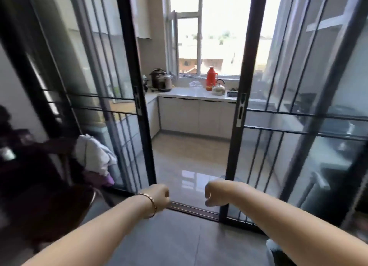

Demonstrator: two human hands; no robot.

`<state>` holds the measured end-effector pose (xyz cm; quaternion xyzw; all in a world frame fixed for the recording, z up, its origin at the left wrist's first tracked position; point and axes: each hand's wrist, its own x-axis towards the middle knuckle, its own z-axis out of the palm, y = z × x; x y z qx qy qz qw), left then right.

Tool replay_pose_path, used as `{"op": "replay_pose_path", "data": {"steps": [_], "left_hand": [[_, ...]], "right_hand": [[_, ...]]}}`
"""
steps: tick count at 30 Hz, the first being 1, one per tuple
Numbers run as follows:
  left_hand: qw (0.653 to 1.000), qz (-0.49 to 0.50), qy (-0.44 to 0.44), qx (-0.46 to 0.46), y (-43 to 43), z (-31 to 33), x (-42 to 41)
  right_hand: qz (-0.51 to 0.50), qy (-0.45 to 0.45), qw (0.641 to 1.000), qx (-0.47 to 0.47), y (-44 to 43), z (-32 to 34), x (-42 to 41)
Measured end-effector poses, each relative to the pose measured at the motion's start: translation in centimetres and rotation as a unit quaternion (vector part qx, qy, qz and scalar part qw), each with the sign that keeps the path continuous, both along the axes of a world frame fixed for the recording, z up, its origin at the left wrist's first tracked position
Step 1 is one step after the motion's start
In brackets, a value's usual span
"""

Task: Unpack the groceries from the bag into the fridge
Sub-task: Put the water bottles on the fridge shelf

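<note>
Left grip (160, 195): fingers curled under, nothing held; bracelet (152, 204) on the wrist. Right grip (211, 194): fingers curled in, nothing held. Both hover just above the door track (191, 208), apart from each other. Beyond the door track: white surface (179, 93) carrying red flask (211, 80), kettle (218, 88) and cooker (163, 82). Bag and fridge: cannot tell where.
</note>
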<state>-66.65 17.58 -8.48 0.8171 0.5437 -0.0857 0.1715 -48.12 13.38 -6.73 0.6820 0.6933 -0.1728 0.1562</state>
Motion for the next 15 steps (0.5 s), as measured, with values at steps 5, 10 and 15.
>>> {"op": "replay_pose_path", "data": {"steps": [5,10,15], "left_hand": [[0.986,0.163,0.042,-0.017,-0.7,-1.5,-23.0],[0.946,0.322,-0.006,-0.030,-2.2,-2.0,-41.4],[0.890,0.451,-0.067,-0.012,-2.6,-3.5,-54.1]], "right_hand": [[0.129,0.003,0.991,-0.027,6.2,-0.9,-22.2],[0.267,0.032,0.962,-0.050,9.3,-0.4,-41.8],[0.400,0.013,0.915,-0.053,11.3,-0.8,-55.7]]}}
